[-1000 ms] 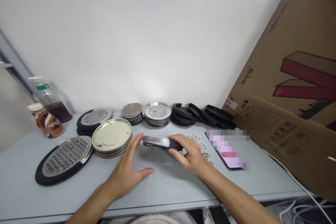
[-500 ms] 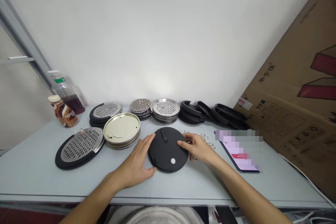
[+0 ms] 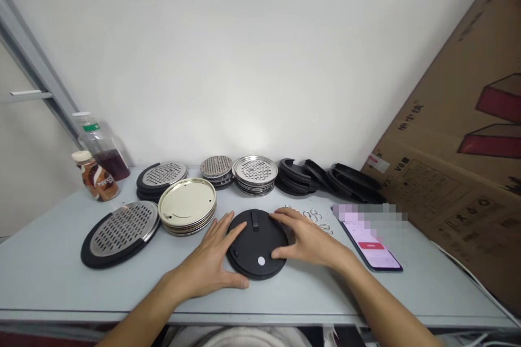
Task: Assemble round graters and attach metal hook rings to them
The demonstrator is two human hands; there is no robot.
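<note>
A round black disc [image 3: 252, 244] lies near the front of the table, with a short black tab [image 3: 255, 221] at its far side and a white round sticker [image 3: 261, 261] toward me. My left hand [image 3: 209, 263] curves around its left edge, thumb at the near rim and fingers spread along the far left. On the opposite side, my right hand [image 3: 307, 241] holds the right edge, fingers at the back and thumb on top. Small metal rings [image 3: 313, 216] lie just beyond my right hand. Close to my left hand stands a stack of pale gold round plates [image 3: 187, 206].
Left lies a perforated metal disc [image 3: 124, 230] in a black rim. Similar discs [image 3: 165, 173], metal plate stacks [image 3: 255, 171] and black curved rims [image 3: 299, 176] line the wall. A phone [image 3: 372, 244] and large carton [image 3: 439, 173] stand right; bottles [image 3: 97, 181] far left.
The black disc has turned slightly and sits lower in view. My right hand has moved its fingers to the far right edge and its thumb lower; my left fingers reach farther over the rim.
</note>
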